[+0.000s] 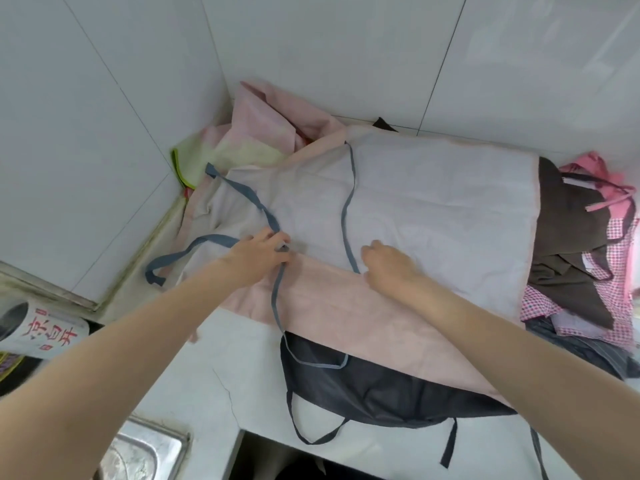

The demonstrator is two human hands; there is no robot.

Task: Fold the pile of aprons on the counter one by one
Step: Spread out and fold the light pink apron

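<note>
at the far left a white can (41,332) with red characters is cut off by the frame edge, and what sits under it is too dark to tell. below it only a corner of a steel sink (149,448) shows. bare white counter (239,344) lies between the sink and the cloth, with a thin crack running across it; its front edge drops into a dark gap at the bottom.

in the wall corner a pale pink and green cloth (249,133) is bunched up, partly hidden by the spread apron. the light grey apron (433,202) lies flat on the counter, over a pink apron (346,306) whose front strip shows, and that in turn covers most of a dark navy apron (374,386) hanging over the counter edge.

the left hand (258,252) pinches a blue-grey strap (242,190) of the grey apron with curled fingers. the right hand (389,263) rests near the grey apron's front edge with fingers bent; whether it grips the cloth is not clear. the hands are apart.

at the right a heap of brown and pink checked aprons (581,258) runs out of frame.
</note>
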